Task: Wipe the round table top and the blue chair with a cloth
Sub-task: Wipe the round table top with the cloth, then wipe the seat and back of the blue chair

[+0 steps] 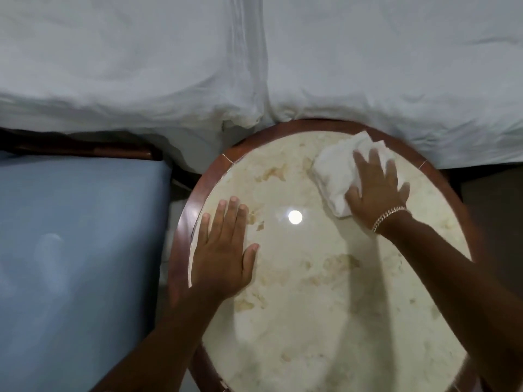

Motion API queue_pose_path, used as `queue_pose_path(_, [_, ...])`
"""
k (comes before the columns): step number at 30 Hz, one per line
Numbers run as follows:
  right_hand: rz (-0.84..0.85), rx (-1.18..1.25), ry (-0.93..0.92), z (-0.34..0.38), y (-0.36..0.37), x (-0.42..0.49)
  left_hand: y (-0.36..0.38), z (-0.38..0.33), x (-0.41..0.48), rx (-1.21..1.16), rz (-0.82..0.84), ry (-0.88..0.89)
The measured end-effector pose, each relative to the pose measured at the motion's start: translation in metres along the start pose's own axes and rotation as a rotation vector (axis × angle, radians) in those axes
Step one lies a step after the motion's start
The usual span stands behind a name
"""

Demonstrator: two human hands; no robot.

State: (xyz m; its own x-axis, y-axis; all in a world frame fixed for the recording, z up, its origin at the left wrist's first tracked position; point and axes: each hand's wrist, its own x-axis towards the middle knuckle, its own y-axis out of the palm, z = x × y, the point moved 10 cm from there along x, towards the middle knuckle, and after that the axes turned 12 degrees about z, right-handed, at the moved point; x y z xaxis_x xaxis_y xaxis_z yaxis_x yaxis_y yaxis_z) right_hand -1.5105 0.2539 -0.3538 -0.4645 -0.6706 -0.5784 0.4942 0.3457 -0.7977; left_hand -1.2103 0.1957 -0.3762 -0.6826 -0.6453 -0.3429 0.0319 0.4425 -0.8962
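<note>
The round table (325, 292) has a glossy cream marble top inside a reddish wooden rim. My right hand (377, 188), with a gold bracelet at the wrist, presses flat on a crumpled white cloth (336, 168) at the far right part of the top. My left hand (223, 250) lies flat with fingers spread on the table's left edge, holding nothing. The blue chair (76, 250) shows its padded seat at the left, next to the table.
A bed with white sheets (254, 58) runs across the whole far side, touching the table's far rim. A dark wooden chair frame (85, 149) sits between seat and bed. A lamp reflection (295, 217) glares at the table's centre.
</note>
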Motion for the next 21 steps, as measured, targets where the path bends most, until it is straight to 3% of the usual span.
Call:
queue_pose_path(3, [0.064, -0.037, -0.011, -0.009, 0.020, -0.031, 0.001, -0.002, 0.000, 0.020, 0.010, 0.009])
queue_pose_path(8, [0.061, -0.021, 0.138, -0.022, 0.092, -0.139, 0.000, -0.002, 0.001, -0.016, 0.020, 0.007])
queue_pose_path(13, [0.029, -0.030, 0.105, 0.078, 0.144, -0.179, 0.000, -0.002, -0.001, -0.070, 0.016, 0.045])
queue_pose_path(16, [-0.059, -0.052, 0.065, 0.128, 0.145, -0.163, -0.006, 0.006, -0.001, -0.227, 0.091, 0.146])
queue_pose_path(21, [-0.120, 0.013, -0.017, 0.210, 0.136, -0.148, -0.061, 0.095, -0.035, -0.308, 0.069, 0.184])
